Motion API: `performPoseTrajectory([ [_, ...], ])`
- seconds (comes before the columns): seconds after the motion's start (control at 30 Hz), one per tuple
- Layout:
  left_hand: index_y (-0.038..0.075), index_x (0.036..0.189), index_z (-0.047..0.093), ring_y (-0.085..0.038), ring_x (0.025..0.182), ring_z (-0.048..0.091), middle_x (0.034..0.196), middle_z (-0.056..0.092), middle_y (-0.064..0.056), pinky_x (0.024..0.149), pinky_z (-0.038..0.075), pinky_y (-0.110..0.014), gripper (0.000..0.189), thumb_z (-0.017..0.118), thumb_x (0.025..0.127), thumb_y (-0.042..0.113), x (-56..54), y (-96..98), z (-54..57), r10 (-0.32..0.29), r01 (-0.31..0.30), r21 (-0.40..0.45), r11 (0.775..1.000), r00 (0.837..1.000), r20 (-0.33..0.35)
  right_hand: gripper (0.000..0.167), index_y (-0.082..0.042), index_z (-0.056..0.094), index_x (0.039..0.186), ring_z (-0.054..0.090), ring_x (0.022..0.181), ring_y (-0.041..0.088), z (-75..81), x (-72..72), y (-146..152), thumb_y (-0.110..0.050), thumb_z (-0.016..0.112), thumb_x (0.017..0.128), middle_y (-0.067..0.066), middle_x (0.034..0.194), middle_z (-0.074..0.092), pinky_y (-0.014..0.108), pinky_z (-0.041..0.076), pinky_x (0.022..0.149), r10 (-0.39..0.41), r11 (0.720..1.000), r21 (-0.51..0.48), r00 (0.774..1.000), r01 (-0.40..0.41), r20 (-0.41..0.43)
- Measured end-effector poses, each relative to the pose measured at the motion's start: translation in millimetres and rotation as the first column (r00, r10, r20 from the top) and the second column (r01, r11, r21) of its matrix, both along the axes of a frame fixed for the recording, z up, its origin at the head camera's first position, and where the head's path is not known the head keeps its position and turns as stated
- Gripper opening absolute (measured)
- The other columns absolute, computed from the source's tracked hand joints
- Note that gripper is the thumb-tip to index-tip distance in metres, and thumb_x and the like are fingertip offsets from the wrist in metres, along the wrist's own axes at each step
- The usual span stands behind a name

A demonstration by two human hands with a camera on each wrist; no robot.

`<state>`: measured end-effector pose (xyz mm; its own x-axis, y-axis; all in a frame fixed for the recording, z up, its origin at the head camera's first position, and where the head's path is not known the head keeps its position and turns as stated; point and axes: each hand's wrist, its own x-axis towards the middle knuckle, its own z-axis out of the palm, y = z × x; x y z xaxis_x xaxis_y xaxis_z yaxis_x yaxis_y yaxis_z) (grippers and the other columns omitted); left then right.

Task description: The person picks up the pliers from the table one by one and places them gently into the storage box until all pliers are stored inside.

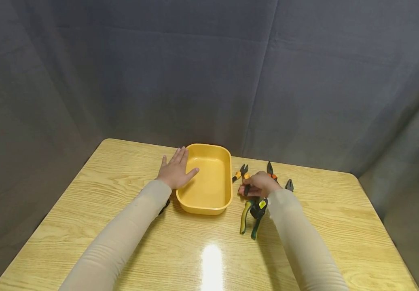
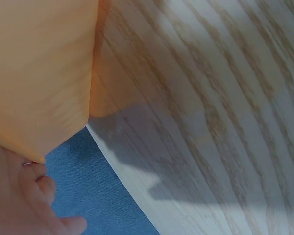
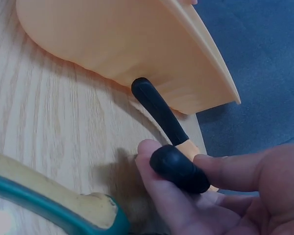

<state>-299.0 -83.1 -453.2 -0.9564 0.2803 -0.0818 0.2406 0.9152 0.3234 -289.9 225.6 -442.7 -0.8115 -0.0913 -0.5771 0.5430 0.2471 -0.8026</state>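
Observation:
My left hand [image 1: 174,171] rests with straight, spread fingers on the left rim of a yellow plastic bin [image 1: 204,211]. In the left wrist view its fingers [image 2: 34,196] touch the bin's edge. My right hand [image 1: 262,184] is to the right of the bin and pinches one handle of a pair of cutting pliers [image 3: 179,169] between thumb and fingers. The pliers have black and orange handles; their dark jaws point to the back and the handles are spread. The other handle extends toward the bin's side wall. A green-and-yellow-handled hand tool [image 1: 247,214] lies just in front of my right hand.
Behind my right hand lie dark-nosed pliers with orange-red parts [image 1: 269,167]. More pliers [image 1: 289,185] show only their grey jaws past the right wrist. A black object [image 1: 164,207] is partly hidden by the left sleeve. Grey curtain [image 1: 195,81] hangs behind the wooden table [image 1: 180,258].

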Motion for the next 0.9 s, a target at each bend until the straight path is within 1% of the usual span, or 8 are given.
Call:
performPoseTrajectory([
  [0.13, 0.007, 0.164, 0.002, -0.023, 0.157, -0.004, 0.171, -0.003, -0.008, 0.121, -0.003, -0.061, 0.088, 0.035, 0.104, 0.063, -0.4, -0.1, 0.4, 0.001, -0.001, 0.001, 1.000, 1.000, 0.000, 0.031, 0.017, 0.057, 0.126, 0.073, 0.070, 0.015, 2.8, 0.7, 0, -0.005, 0.052, 0.105, 0.008, 0.078, 0.074, 0.031, 0.060, 0.073, 0.023, 1.000, 0.013, 1.000, -0.023, -0.015],
  [0.37, 0.007, 0.164, 0.003, -0.023, 0.157, -0.002, 0.171, -0.001, -0.008, 0.121, 0.000, -0.062, 0.086, 0.033, 0.104, 0.062, 2.2, 0.6, 3.8, -0.002, 0.002, -0.002, 1.000, 1.000, -0.007, 0.034, 0.020, 0.053, 0.129, 0.073, 0.072, 0.015, 8.3, 3.8, 6, -0.004, 0.049, 0.106, 0.009, 0.080, 0.073, 0.033, 0.060, 0.076, 0.059, 0.998, -0.015, 0.998, -0.059, -0.024],
  [0.6, 0.007, 0.164, 0.004, -0.023, 0.157, -0.001, 0.171, 0.000, -0.009, 0.121, 0.001, -0.062, 0.087, 0.030, 0.104, 0.065, -1.2, 1.5, -1.2, -0.006, 0.006, -0.004, 1.000, 1.000, -0.022, 0.036, 0.021, 0.052, 0.131, 0.073, 0.073, 0.014, 8.3, 3.8, 15, -0.003, 0.048, 0.106, 0.009, 0.082, 0.074, 0.033, 0.060, 0.077, 0.076, 0.997, -0.025, 0.996, -0.078, -0.047],
  [0.77, 0.008, 0.164, 0.003, -0.023, 0.157, -0.001, 0.171, -0.001, -0.007, 0.121, 0.001, -0.062, 0.087, 0.029, 0.104, 0.065, -2.8, 2.3, -4.3, -0.002, 0.002, -0.010, 1.000, 1.000, -0.024, 0.036, 0.019, 0.052, 0.133, 0.073, 0.073, 0.013, 11.5, 4.8, 18, -0.005, 0.048, 0.107, 0.008, 0.083, 0.075, 0.032, 0.060, 0.078, 0.089, 0.996, -0.022, 0.995, -0.090, -0.048],
  [0.9, 0.008, 0.164, 0.004, -0.022, 0.157, -0.001, 0.171, 0.000, -0.007, 0.121, 0.000, -0.061, 0.086, 0.030, 0.104, 0.065, -3.2, 3.2, -5.5, 0.003, -0.003, 0.001, 1.000, 1.000, -0.025, 0.036, 0.018, 0.051, 0.135, 0.073, 0.075, 0.014, 12.4, 4.2, 20, -0.005, 0.047, 0.107, 0.008, 0.084, 0.075, 0.033, 0.060, 0.080, 0.083, 0.996, -0.025, 0.996, -0.084, -0.045],
])
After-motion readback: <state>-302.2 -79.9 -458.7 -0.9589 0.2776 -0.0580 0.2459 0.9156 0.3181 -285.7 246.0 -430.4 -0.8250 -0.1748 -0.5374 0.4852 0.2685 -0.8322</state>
